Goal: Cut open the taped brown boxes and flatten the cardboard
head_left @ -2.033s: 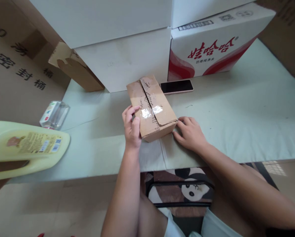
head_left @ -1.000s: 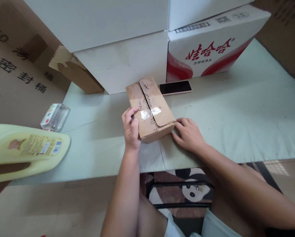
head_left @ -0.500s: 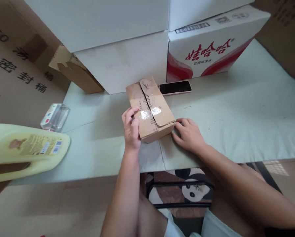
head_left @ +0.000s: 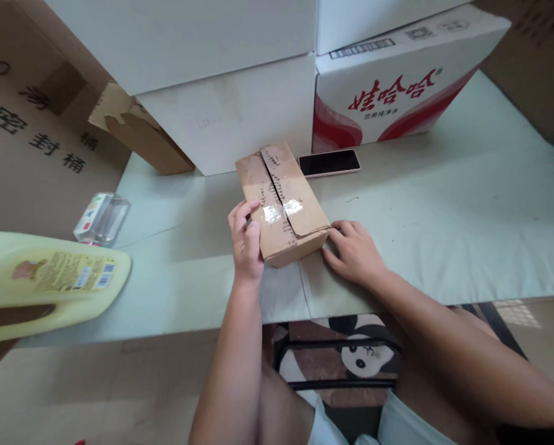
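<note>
A small brown cardboard box (head_left: 284,198) sits at an angle on the cloth-covered table (head_left: 425,216), its top flaps meeting at a narrow dark slit. Clear tape and rows of black marks show on those flaps. Against the box's left side rests my left hand (head_left: 248,241), fingers curled and one fingertip over the top edge. My right hand (head_left: 355,252) holds the near right corner, with its fingertips against the cardboard and its thumb low by the front face. Part of its grip is hidden under the corner. Behind the box lies a phone (head_left: 330,163), dark screen up.
White cartons (head_left: 240,117) are stacked at the back, beside a red-and-white water carton (head_left: 397,102). On the left are a yellow jug (head_left: 68,278), a clear bottle (head_left: 103,217), an open brown carton (head_left: 147,139) and a large cardboard box (head_left: 31,154). The table's front edge is close to my arms.
The view has shifted very slightly. Both hands keep their places on the cardboard box, which has not visibly moved.
</note>
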Motion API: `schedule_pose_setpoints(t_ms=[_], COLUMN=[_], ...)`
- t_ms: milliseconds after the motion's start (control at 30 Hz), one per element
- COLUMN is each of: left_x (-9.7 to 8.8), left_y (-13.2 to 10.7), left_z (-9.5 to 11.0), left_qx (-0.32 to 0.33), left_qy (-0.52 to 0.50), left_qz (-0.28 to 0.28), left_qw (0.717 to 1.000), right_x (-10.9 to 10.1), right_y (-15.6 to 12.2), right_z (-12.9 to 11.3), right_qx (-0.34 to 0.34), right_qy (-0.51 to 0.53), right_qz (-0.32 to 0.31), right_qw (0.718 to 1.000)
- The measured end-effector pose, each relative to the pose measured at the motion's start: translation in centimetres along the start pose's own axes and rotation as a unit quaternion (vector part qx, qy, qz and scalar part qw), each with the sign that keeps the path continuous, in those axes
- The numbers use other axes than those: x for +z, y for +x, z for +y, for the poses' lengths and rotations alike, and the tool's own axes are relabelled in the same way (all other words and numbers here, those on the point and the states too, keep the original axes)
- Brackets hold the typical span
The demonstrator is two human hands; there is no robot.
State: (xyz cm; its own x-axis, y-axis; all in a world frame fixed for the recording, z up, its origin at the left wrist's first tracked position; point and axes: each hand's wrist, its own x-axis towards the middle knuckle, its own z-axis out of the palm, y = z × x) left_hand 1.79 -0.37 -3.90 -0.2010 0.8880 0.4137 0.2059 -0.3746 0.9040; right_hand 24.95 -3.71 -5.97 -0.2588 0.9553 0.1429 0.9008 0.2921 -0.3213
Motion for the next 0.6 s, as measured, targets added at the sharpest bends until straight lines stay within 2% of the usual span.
schedule_pose_setpoints(t_ms=[600], left_x=[0.02], left_y=[0.04], left_z=[0.13], left_qx=[-0.004], left_qy=[-0.008], left_qz=[-0.005], left_qw=[1.0], right_x=[0.08], right_y=[-0.07], right_z=[-0.23], right_qx=[0.001], right_qy=[-0.005], right_qz=[-0.001], right_qw=[1.0])
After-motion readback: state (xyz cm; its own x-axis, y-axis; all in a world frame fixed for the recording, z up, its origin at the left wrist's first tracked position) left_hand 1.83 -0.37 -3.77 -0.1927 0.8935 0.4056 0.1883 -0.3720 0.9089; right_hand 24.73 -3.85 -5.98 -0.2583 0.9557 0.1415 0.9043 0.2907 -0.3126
